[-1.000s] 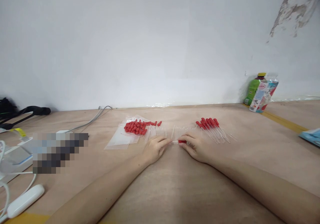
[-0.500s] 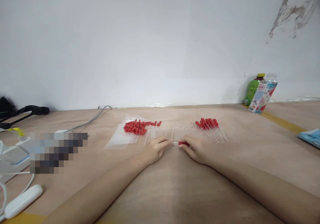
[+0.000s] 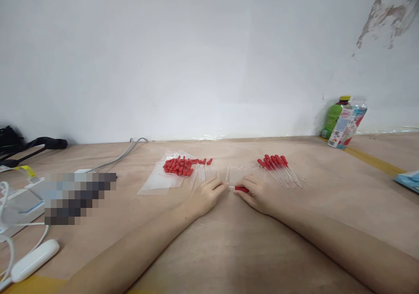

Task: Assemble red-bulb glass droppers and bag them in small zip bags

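Red bulb [image 3: 241,189]: likely soft, light; fingers of right hand [image 3: 258,193] pinch its sides.
Clear tube [image 3: 231,188]: probably stiff, brittle; fingers of left hand [image 3: 207,195] grip it, best near bulb.

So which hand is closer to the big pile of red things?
Left. The left hand is just to the right of the red pile and nearer the camera; the right hand is farther right, holding a red bulb.

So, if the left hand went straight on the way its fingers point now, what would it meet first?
Beyond the clear tube at its tips, the left hand would probably meet the right hand, which holds the red bulb; depth is unclear, so the clear tubes lying behind might come first.
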`<state>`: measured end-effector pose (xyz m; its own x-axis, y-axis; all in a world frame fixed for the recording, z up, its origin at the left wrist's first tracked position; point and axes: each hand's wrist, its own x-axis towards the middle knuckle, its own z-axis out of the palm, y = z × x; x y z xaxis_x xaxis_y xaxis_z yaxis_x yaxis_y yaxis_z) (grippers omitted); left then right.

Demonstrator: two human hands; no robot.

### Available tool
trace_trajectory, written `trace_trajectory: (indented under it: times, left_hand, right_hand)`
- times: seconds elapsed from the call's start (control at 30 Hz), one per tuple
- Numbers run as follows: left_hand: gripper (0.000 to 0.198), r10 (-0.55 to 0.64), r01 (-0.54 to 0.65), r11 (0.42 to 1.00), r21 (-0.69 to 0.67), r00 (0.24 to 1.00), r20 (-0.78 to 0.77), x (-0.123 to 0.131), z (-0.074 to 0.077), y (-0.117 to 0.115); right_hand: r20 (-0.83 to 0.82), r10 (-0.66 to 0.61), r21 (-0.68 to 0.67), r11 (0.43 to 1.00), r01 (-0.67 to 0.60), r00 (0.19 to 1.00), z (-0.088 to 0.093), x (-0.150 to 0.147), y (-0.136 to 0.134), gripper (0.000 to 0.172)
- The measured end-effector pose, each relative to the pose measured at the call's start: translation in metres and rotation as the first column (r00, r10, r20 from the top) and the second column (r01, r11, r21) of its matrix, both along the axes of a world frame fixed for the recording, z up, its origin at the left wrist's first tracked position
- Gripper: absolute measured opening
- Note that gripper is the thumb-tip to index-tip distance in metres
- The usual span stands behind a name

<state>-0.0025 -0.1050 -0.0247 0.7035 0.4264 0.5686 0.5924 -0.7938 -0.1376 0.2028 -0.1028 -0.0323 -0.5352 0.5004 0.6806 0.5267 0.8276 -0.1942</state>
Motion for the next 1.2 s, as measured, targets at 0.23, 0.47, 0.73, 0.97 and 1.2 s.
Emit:
trace_trajectory:
  times: [0.23, 0.47, 0.73, 0.97, 1.2]
  left_hand:
    - [0.021, 0.064, -0.027, 0.980, -0.198, 0.981, 0.182, -0.004, -0.002, 0.005]
    - [0.023, 0.089, -0.016, 0.959, -0.284, 0.965, 0.248, -0.001, -0.003, 0.001]
    - [0.023, 0.075, 0.018, 0.946, -0.325, 0.959, 0.273, 0.003, -0.003, -0.003]
    - [0.022, 0.053, 0.033, 0.949, -0.313, 0.963, 0.264, 0.005, -0.004, -0.003]
    - [0.022, 0.052, 0.032, 0.949, -0.313, 0.964, 0.259, 0.005, -0.002, -0.004]
  right_hand:
    - [-0.029, -0.036, -0.129, 0.991, 0.032, 0.999, 0.008, 0.007, 0.001, 0.010]
    - [-0.079, -0.028, -0.221, 0.975, 0.010, 0.996, 0.002, 0.006, 0.000, 0.009]
    - [-0.079, 0.005, -0.202, 0.979, -0.021, 0.997, 0.003, 0.002, -0.005, 0.010]
    - [-0.082, 0.011, -0.213, 0.977, -0.028, 0.997, 0.001, 0.000, -0.005, 0.010]
    - [-0.082, 0.024, -0.194, 0.980, -0.040, 0.996, -0.001, 0.000, -0.003, 0.011]
